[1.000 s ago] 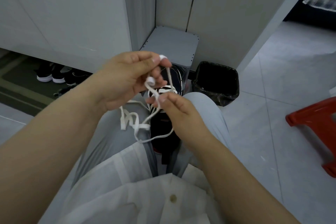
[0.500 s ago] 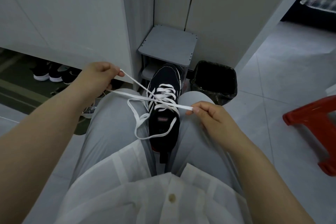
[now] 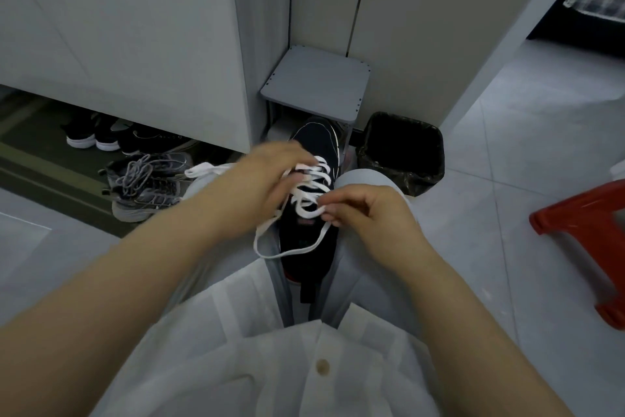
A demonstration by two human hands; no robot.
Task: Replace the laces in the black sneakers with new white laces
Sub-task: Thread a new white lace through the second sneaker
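Observation:
A black sneaker (image 3: 314, 142) stands wedged between my knees, toe pointing away, with a white lace (image 3: 311, 183) threaded across its eyelets. My left hand (image 3: 260, 180) lies over the left side of the lacing, blurred, its fingers on the lace; whether it grips is unclear. My right hand (image 3: 365, 210) pinches a stretch of the lace at the shoe's tongue. One loose loop of the lace hangs down over the shoe's opening, and a free end trails off to the left over my thigh.
A grey sneaker (image 3: 148, 183) with grey laces lies on the floor at left, with black shoes (image 3: 91, 136) under the cabinet behind it. A small grey shelf (image 3: 314, 81), a black bin (image 3: 402, 152) and a red stool (image 3: 588, 234) stand around.
Half a second ago my hands were spread apart, pulling the lace ends taut. Both have come back together over the sneaker's lacing, and the lace has gone slack.

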